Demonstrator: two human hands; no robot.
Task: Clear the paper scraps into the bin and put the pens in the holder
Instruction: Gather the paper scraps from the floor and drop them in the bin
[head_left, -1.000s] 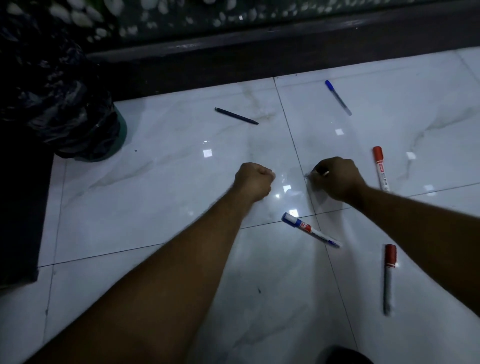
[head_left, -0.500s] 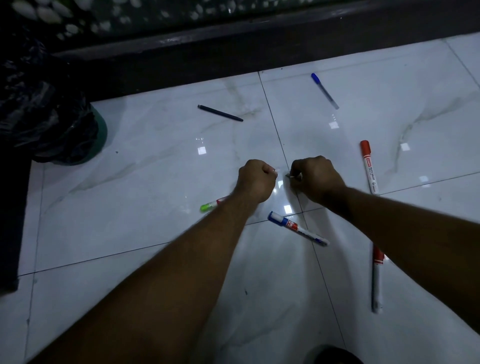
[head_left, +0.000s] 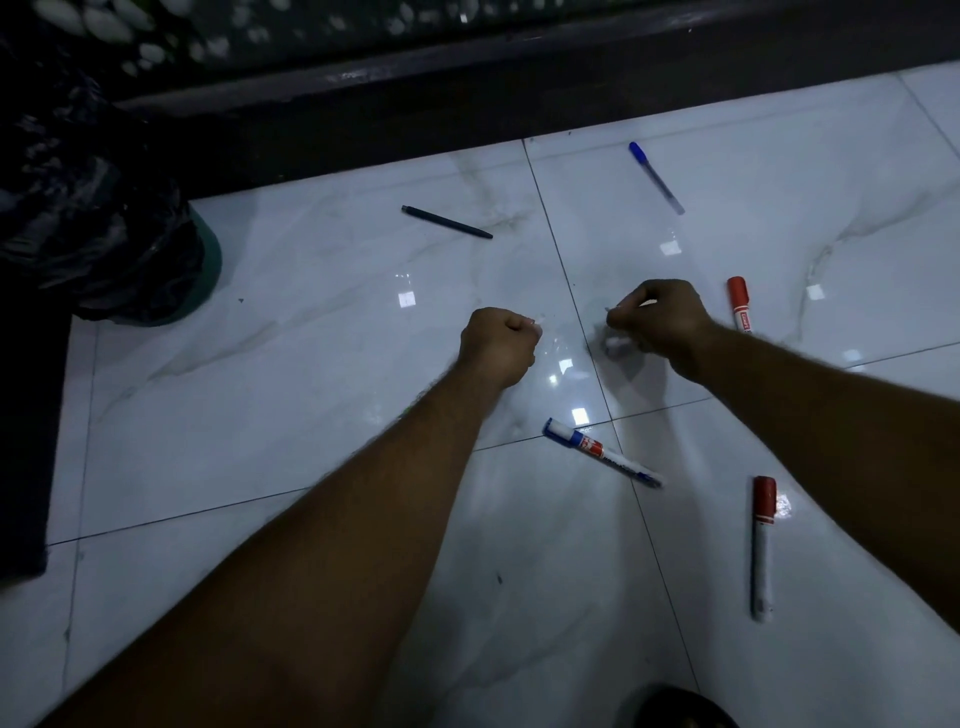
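As right hand (head_left: 662, 325) and left hand (head_left: 496, 345) grip scraps (head_left: 615, 343), pens (head_left: 602, 453) lie around.

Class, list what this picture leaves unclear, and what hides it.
Head view:
- Clenched left hand: curled fingers hide all but a white paper sliver.
- Right hand: blur hides whether it grips the crumpled white scrap by it.
- Upper red-capped white marker: right forearm covers its lower end.
- Black-bagged green bin: opening lost in darkness.
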